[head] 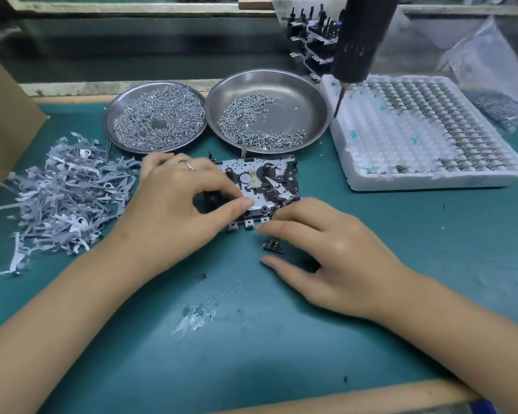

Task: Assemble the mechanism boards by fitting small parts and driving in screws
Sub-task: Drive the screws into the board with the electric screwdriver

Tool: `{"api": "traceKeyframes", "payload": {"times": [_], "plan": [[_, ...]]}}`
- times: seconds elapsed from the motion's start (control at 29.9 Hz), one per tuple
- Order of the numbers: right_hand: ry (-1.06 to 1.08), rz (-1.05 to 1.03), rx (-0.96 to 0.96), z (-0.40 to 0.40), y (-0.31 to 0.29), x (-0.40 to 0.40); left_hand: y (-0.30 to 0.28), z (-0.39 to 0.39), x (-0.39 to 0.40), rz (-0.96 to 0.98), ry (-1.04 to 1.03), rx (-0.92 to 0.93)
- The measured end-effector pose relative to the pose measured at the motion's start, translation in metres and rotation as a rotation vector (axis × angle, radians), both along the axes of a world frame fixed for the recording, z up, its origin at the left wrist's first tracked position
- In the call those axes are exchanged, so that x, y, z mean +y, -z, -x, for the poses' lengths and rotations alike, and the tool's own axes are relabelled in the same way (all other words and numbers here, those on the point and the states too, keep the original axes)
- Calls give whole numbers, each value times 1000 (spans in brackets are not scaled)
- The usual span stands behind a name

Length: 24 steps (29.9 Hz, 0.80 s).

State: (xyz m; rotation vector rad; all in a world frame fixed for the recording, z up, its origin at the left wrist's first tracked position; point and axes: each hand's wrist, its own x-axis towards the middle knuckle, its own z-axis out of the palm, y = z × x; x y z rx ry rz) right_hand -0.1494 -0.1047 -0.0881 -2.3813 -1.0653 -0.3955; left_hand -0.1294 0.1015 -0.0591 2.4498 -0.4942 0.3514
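head view: the mechanism board [263,182] lies flat on the green mat [281,339], just in front of two screw dishes [159,118]. the left hand [174,204] pinches its left edge – thumb and fingers curled. the right hand [335,249] rests open at its near corner, over a small dark part [272,245].

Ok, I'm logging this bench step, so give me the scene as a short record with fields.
workpiece: mechanism board flat on the green mat
left hand: pinches the board's near-left part
right hand: fingers at the board's near edge, grip unclear
loose part: small dark piece under the right hand
supplies: two screw dishes, lever pile, foam tray
tool: hanging screwdriver, unheld
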Motion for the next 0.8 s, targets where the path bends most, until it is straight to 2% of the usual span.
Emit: {"api": "traceKeyframes", "payload": {"times": [0.2, 0.47, 0.7, 0.8], "plan": [[-32, 2, 0, -1, 2, 3, 0, 2, -3, 74, -26, -19], [-35, 103, -37, 1, 0, 4, -4, 3, -3, 199, -87, -118], [-61, 75, -100, 0, 0, 3, -3, 4, -2, 156, -64, -50], [-60, 75, -123, 0, 2, 3, -2, 4, -1, 116, -40, 33]]}}
